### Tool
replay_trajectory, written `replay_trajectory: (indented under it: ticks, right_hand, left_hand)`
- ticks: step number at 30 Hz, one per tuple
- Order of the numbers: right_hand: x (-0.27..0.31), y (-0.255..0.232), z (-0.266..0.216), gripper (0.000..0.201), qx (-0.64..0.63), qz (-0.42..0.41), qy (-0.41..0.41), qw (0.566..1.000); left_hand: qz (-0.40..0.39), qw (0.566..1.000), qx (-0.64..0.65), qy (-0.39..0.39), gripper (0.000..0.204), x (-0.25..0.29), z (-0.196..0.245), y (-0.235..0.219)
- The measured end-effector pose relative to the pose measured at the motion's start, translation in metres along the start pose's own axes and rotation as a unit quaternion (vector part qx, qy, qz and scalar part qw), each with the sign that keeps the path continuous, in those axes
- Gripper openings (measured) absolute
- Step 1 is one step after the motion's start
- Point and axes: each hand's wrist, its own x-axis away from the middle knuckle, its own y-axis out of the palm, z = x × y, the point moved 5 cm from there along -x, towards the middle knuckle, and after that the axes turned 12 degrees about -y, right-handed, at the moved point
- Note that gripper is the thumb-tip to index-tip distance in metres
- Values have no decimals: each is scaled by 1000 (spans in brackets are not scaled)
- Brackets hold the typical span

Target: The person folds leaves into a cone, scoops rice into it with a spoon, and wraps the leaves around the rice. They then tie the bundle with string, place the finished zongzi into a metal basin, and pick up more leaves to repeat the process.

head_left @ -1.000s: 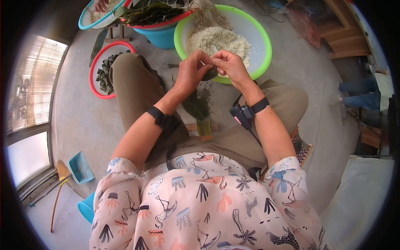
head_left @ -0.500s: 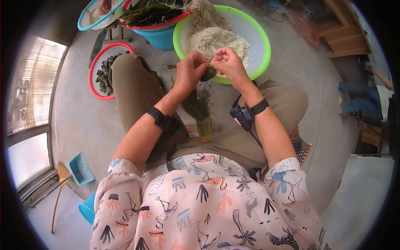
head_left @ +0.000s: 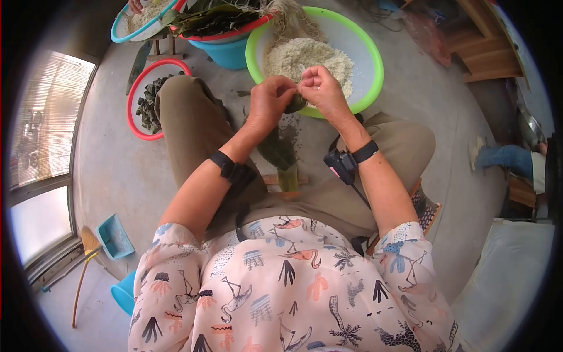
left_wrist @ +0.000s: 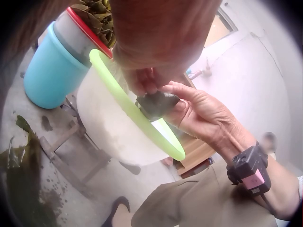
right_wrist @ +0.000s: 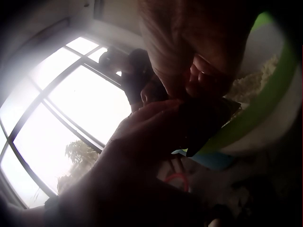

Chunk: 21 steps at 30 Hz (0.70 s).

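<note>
Over the near rim of the green-rimmed bowl (head_left: pixel 375 88), both hands meet at a small dark-green leaf-wrapped rice dumpling (left_wrist: pixel 156 105). My left hand (head_left: pixel 270 102) pinches at its top, knuckles up, fingertips close against the other hand's. Thumb and fingers of my right hand (head_left: pixel 324 94) close on the dumpling from the other side; the left wrist view shows its thumb against the leaf. The right wrist view is dark, with the dumpling a dim shape beneath the fingers. White rice (head_left: pixel 308 56) is heaped in the bowl, and pale strings (head_left: pixel 290 20) hang at its far side.
A red-rimmed basin (head_left: pixel 130 105) of wrapped dumplings stands left of the knee. Behind it are a blue bucket (head_left: pixel 226 54) under piled leaves (head_left: pixel 217 20) and another person's hand (head_left: pixel 136 6) at a blue-rimmed bowl (head_left: pixel 126 38). Loose leaves (head_left: pixel 278 149) lie between the legs.
The fingertips drew slightly apart half a second ago and are together again now, still at the dumpling. A person at the far right has shifted.
</note>
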Motion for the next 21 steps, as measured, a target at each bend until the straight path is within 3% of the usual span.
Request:
replay_trajectory:
  ticks: [2, 4, 8, 10, 14, 16, 21]
  right_hand:
    - [1, -1, 1, 27, 7, 5, -5, 1000]
    - [0, -1, -1, 25, 31, 17, -32, 999]
    - [2, 0, -6, 26, 61, 22, -53, 997]
    - [4, -1, -11, 25, 87, 22, -72, 993]
    - [6, -1, -26, 19, 112, 17, -87, 990]
    - [8, 3, -43, 11, 183, 0, -158, 970]
    - [8, 9, -44, 8, 235, -14, -201, 951]
  left_hand:
    - [15, 1000, -16, 22, 8, 0, -1, 0]
    - [52, 984, -97, 141, 10, 1, 9, -2]
    - [33, 986, -102, 131, 14, 1, 9, -3]
    - [-88, 990, 18, -108, 17, -3, -8, 1]
    - [-122, 980, 80, -135, 18, -7, -17, 3]
    - [-129, 977, 90, -145, 19, -7, -15, 1]
    - [-126, 978, 86, -141, 20, -6, -13, 2]
